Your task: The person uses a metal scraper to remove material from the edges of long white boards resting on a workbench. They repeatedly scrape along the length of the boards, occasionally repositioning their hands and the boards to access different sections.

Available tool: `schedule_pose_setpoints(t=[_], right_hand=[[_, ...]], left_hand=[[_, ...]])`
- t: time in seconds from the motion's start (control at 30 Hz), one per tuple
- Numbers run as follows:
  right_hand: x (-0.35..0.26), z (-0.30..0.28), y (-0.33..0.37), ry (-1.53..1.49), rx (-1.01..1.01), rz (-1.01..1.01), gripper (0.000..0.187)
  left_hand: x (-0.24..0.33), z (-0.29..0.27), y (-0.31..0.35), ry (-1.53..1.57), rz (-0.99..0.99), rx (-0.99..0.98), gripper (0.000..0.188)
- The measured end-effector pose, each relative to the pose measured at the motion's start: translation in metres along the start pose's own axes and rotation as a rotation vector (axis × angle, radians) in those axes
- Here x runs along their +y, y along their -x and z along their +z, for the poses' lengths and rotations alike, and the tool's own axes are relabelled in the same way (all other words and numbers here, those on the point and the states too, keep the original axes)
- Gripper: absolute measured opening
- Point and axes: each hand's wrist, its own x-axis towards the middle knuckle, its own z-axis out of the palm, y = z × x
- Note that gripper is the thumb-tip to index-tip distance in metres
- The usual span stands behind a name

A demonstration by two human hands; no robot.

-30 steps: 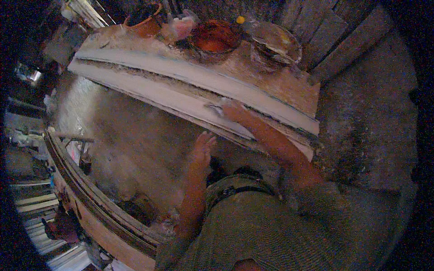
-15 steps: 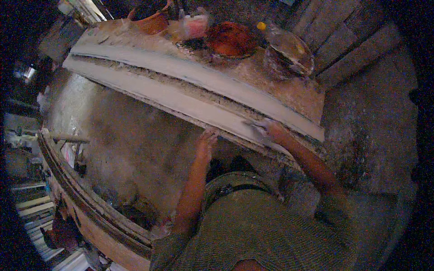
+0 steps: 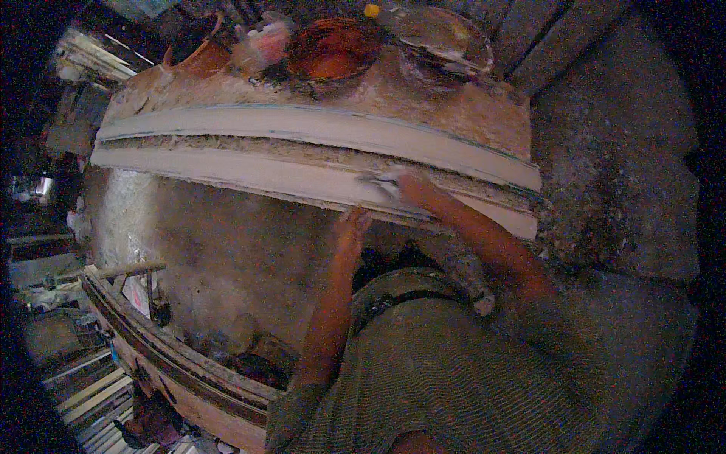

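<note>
Two long, pale, slightly curved strips lie side by side: the far strip (image 3: 318,127) and the near strip (image 3: 249,174). Between them runs a rough, dusty groove. In my right hand (image 3: 412,189) is a flat, thin-bladed tool, apparently a scraper (image 3: 380,181), its blade flat on the near strip; motion blurs it. My left hand (image 3: 353,223) rests at the front edge of that strip, fingers stretched toward it, just left of the tool. No object shows in the left hand.
Along the bench's (image 3: 484,125) far side stand an orange-red basin (image 3: 333,54), an orange bucket (image 3: 200,57), a pinkish container (image 3: 268,41) and a wide, pale-crusted basin (image 3: 446,41). A curved wooden frame (image 3: 181,367) stands at lower left. Planks (image 3: 94,397) lie beyond it.
My right hand has slid the scraper leftward along the near strip, closer to my left hand. The whole view has turned, so the strips lie more level; my left hand stays at the edge.
</note>
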Motion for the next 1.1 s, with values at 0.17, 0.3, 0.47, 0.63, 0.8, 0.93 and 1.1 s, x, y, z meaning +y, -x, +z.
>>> schedule_pose_setpoints(t=[0.17, 0.3, 0.47, 0.63, 0.8, 0.93, 1.1], right_hand=[[0.172, -0.023, 0.131, 0.124, -0.124, 0.336, 0.056], [0.215, -0.041, 0.204, 0.5, -0.346, 0.33, 0.067], [0.152, -0.067, 0.248, 0.061, -0.252, 0.387, 0.063], [0.113, -0.059, 0.225, 0.214, -0.197, -0.192, 0.052], [0.118, -0.053, 0.197, 0.437, -0.148, -0.428, 0.046], [0.113, -0.06, 0.173, 0.375, -0.337, -0.398, 0.046], [0.094, -0.068, 0.137, 0.497, -0.367, -0.565, 0.045]], left_hand=[[-0.015, 0.003, -0.008, -0.273, 0.131, 0.175, 0.036], [-0.023, 0.001, -0.003, 0.16, 0.096, 0.271, 0.035], [-0.028, -0.022, 0.003, -0.605, 0.208, 0.165, 0.033], [-0.051, -0.009, 0.025, -0.437, -0.076, 0.057, 0.034], [-0.073, 0.037, 0.081, -0.046, 0.085, -0.037, 0.046], [-0.072, 0.047, 0.116, 0.113, 0.035, 0.065, 0.051], [-0.089, 0.026, 0.132, 0.217, 0.16, 0.085, 0.047]])
